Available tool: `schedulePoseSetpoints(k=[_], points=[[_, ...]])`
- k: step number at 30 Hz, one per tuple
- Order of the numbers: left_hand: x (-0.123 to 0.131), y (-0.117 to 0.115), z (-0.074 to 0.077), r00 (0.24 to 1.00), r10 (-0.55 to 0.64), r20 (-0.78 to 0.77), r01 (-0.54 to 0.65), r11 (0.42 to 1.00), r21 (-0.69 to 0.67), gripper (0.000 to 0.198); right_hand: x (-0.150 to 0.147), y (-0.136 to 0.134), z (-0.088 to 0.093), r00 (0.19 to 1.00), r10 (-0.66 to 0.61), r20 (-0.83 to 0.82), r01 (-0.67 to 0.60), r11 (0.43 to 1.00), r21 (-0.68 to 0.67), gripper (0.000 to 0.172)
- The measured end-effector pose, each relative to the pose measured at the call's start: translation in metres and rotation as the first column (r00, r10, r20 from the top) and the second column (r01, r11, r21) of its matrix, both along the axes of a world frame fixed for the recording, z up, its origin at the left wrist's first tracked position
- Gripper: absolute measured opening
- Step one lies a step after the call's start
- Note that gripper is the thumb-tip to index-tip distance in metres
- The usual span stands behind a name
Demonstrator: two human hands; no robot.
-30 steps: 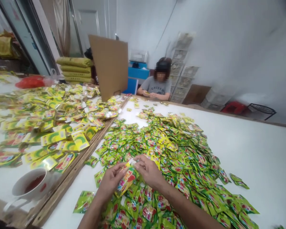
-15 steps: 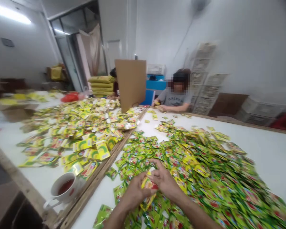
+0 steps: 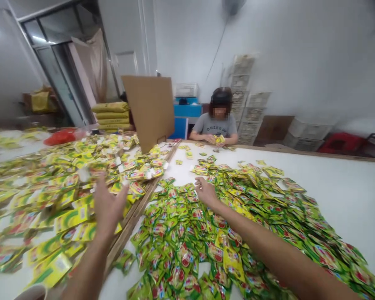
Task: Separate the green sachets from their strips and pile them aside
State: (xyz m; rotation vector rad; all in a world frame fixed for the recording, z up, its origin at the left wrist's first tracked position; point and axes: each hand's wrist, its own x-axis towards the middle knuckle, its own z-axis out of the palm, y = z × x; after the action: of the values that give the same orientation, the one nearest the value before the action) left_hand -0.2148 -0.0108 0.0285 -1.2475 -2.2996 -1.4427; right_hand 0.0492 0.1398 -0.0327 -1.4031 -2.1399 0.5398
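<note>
My left hand [image 3: 108, 204], blurred by motion, is over the pile of small yellow boxes [image 3: 71, 218] on the left table. Its thumb and fingers are spread, and nothing is gripped between them. A smeared white-ended box shows just beyond the fingertips. My right hand [image 3: 206, 192] is at the far edge of the heap of green sachets [image 3: 184, 250], its fingers curled inward. Whether anything is inside those fingers is hidden. Some yellow sachets [image 3: 233, 262] lie among the green ones, which show red fruit pictures.
A wooden strip [image 3: 134, 231] divides the two white tabletops. An upright cardboard sheet [image 3: 151, 110] stands at the back. Across the table sits a person [image 3: 220, 125] handling yellow packets. A cup [image 3: 31, 291] is at the bottom left. Yellow sacks [image 3: 111, 116] are stacked behind.
My hands were together on a yellow box and have since parted. My left hand has gone left without it; my right hand has moved forward. The view has turned right.
</note>
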Motion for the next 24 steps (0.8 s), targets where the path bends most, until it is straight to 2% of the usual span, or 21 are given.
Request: schedulePoseSetpoints(k=[2, 3, 5, 6, 8, 10, 12, 16, 20, 24], points=[[0.023, 0.002, -0.042, 0.984, -0.072, -0.163, 0.036, 0.976, -0.214, 0.066, 0.005, 0.042, 0.001, 0.987, -0.092, 0.128, 0.088, 0.995, 0.038, 0.036], [0.036, 0.004, -0.065, 0.970, -0.124, -0.208, 0.043, 0.934, -0.354, 0.063, 0.007, 0.061, 0.002, 0.980, -0.114, 0.163, 0.108, 0.993, 0.045, 0.038], [0.055, 0.006, -0.107, 0.952, -0.169, -0.253, 0.003, 0.837, -0.548, 0.060, 0.008, 0.094, 0.004, 0.969, -0.115, 0.217, 0.107, 0.993, 0.050, 0.043], [0.062, 0.007, -0.123, 0.947, -0.160, -0.277, -0.041, 0.800, -0.599, 0.059, 0.007, 0.108, 0.004, 0.963, -0.103, 0.251, 0.093, 0.994, 0.051, 0.046], [0.067, 0.009, -0.141, 0.937, -0.129, -0.325, -0.117, 0.761, -0.639, 0.058, 0.004, 0.131, 0.001, 0.946, -0.062, 0.317, 0.052, 0.998, 0.041, 0.052], [0.067, 0.009, -0.145, 0.929, -0.129, -0.346, -0.139, 0.746, -0.652, 0.059, -0.002, 0.150, -0.007, 0.922, -0.030, 0.386, 0.028, 1.000, 0.010, 0.061], [0.066, 0.010, -0.142, 0.933, -0.151, -0.326, -0.120, 0.724, -0.679, 0.060, -0.007, 0.162, -0.018, 0.889, -0.020, 0.457, 0.044, 0.998, -0.041, 0.074], [0.065, 0.012, -0.140, 0.940, -0.142, -0.310, -0.125, 0.703, -0.700, 0.061, -0.012, 0.166, -0.038, 0.824, -0.020, 0.567, 0.088, 0.992, -0.094, 0.087], [0.065, 0.011, -0.141, 0.935, -0.162, -0.315, -0.106, 0.719, -0.687, 0.058, -0.013, 0.159, -0.040, 0.785, 0.032, 0.618, 0.059, 0.990, -0.126, 0.087], [0.064, 0.009, -0.141, 0.919, -0.207, -0.336, -0.093, 0.713, -0.695, 0.050, -0.013, 0.156, -0.031, 0.777, 0.087, 0.623, 0.036, 0.983, -0.183, 0.072]])
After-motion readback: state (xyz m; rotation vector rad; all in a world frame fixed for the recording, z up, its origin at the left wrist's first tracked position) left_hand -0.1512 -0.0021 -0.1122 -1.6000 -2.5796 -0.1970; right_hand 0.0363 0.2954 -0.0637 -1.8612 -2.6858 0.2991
